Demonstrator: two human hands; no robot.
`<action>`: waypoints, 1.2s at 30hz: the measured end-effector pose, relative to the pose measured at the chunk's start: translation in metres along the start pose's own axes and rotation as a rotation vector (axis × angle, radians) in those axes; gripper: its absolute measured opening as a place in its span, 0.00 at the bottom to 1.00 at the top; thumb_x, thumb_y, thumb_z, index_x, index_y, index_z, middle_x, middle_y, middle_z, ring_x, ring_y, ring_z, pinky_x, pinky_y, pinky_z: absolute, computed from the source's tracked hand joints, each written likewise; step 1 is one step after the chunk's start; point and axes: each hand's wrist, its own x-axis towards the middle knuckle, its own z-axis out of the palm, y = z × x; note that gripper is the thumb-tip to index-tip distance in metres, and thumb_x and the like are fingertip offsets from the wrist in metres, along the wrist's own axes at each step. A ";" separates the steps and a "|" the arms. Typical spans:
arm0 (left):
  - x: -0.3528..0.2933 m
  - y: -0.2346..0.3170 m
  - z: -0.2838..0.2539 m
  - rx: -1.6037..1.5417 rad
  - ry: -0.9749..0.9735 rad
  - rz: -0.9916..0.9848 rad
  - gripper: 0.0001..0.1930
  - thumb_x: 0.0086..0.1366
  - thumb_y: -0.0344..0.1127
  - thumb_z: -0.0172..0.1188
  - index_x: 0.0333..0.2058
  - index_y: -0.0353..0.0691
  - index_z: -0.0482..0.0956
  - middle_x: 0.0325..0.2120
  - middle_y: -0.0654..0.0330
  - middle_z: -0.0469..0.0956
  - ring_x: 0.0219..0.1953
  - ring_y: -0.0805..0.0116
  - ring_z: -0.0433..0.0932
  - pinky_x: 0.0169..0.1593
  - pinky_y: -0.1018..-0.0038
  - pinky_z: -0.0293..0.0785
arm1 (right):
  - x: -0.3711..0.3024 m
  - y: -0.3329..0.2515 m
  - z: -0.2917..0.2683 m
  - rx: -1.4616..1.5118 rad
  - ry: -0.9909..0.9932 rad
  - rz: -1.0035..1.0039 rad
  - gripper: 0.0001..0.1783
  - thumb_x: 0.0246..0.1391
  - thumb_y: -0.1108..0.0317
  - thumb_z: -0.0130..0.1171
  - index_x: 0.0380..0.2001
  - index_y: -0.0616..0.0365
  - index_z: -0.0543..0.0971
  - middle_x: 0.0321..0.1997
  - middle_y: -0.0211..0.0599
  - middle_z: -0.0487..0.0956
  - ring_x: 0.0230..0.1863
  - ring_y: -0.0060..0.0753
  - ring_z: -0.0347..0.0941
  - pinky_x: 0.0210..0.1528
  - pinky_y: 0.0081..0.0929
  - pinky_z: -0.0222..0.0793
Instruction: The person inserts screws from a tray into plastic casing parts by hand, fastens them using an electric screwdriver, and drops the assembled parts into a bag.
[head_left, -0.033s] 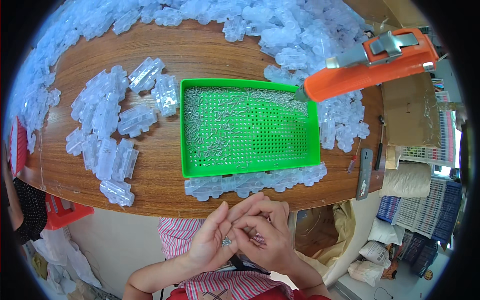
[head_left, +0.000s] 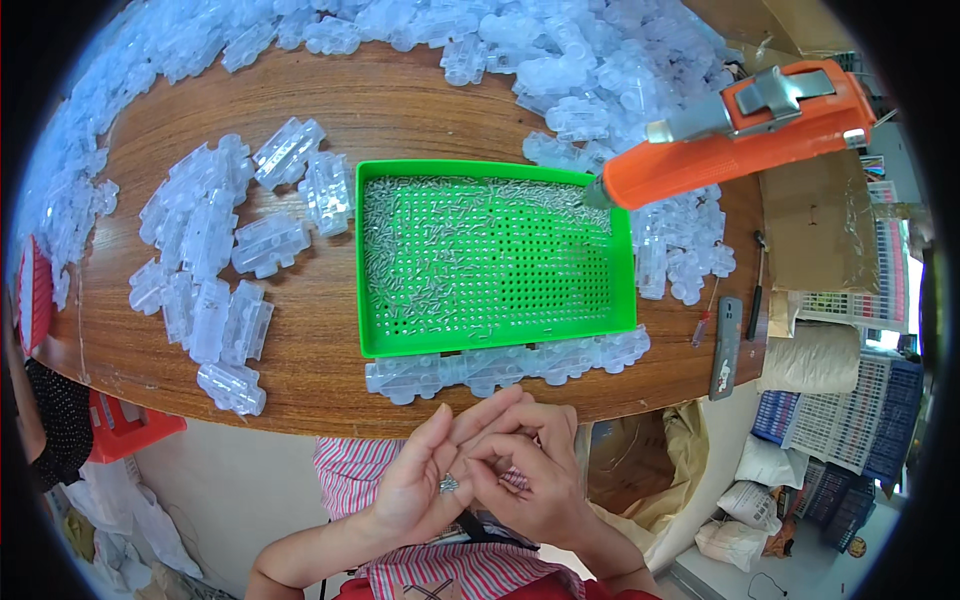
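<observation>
Cupped palm up in front of the table edge, my left hand [head_left: 418,478] holds a small heap of silvery screws [head_left: 449,484]. My right hand [head_left: 530,470] is against it, thumb and forefinger pinched together over the left fingers; whatever sits in the pinch is too small to see. Just beyond both hands, a row of clear plastic housings [head_left: 490,370] lies along the near side of a green perforated tray [head_left: 500,343]. Many more small screws are spread in that tray, thickest at its left and far sides. An orange electric screwdriver [head_left: 740,145] hangs over its far right corner.
Loose clear housings [head_left: 205,230] lie on the left of the wooden table [head_left: 320,390]. A large heap of them [head_left: 580,60] lines the far side. At right are a grey tool-like bar [head_left: 726,348] and a black-handled tool [head_left: 757,290]. Another person's arm shows at far left.
The view has shifted very slightly. Both hands keep nearly the same pose, with the screws still in the left palm.
</observation>
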 end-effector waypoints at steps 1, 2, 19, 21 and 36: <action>0.000 0.000 -0.001 -0.036 0.034 0.026 0.33 0.73 0.54 0.33 0.65 0.33 0.51 0.63 0.50 0.59 0.63 0.59 0.62 0.65 0.66 0.60 | 0.000 -0.001 -0.003 -0.011 0.005 0.000 0.14 0.36 0.70 0.68 0.30 0.51 0.78 0.42 0.30 0.71 0.39 0.37 0.65 0.43 0.35 0.57; 0.000 0.002 -0.004 0.025 0.060 0.012 0.30 0.73 0.49 0.37 0.64 0.32 0.55 0.62 0.51 0.61 0.62 0.62 0.64 0.63 0.68 0.63 | 0.000 -0.003 -0.007 -0.084 0.022 0.009 0.14 0.36 0.70 0.68 0.31 0.51 0.78 0.42 0.30 0.71 0.40 0.37 0.65 0.43 0.35 0.57; 0.002 -0.005 -0.021 0.114 0.175 0.049 0.10 0.69 0.35 0.53 0.42 0.34 0.77 0.39 0.59 0.80 0.41 0.72 0.80 0.48 0.74 0.78 | -0.005 -0.003 -0.012 -0.365 0.123 -0.093 0.18 0.38 0.71 0.69 0.37 0.52 0.81 0.37 0.26 0.72 0.41 0.32 0.65 0.44 0.33 0.56; 0.002 -0.006 -0.022 0.108 0.179 0.062 0.10 0.69 0.36 0.54 0.41 0.34 0.77 0.38 0.59 0.80 0.41 0.72 0.80 0.48 0.74 0.78 | -0.004 -0.001 -0.015 -0.372 0.112 -0.102 0.17 0.39 0.70 0.69 0.37 0.51 0.81 0.37 0.26 0.72 0.41 0.33 0.65 0.43 0.33 0.57; -0.019 0.013 -0.017 0.074 0.268 0.089 0.23 0.75 0.44 0.36 0.45 0.29 0.72 0.49 0.45 0.75 0.52 0.59 0.76 0.56 0.67 0.74 | 0.035 0.028 0.012 -0.267 0.162 -0.141 0.11 0.43 0.72 0.66 0.33 0.50 0.79 0.43 0.34 0.69 0.41 0.39 0.62 0.43 0.35 0.56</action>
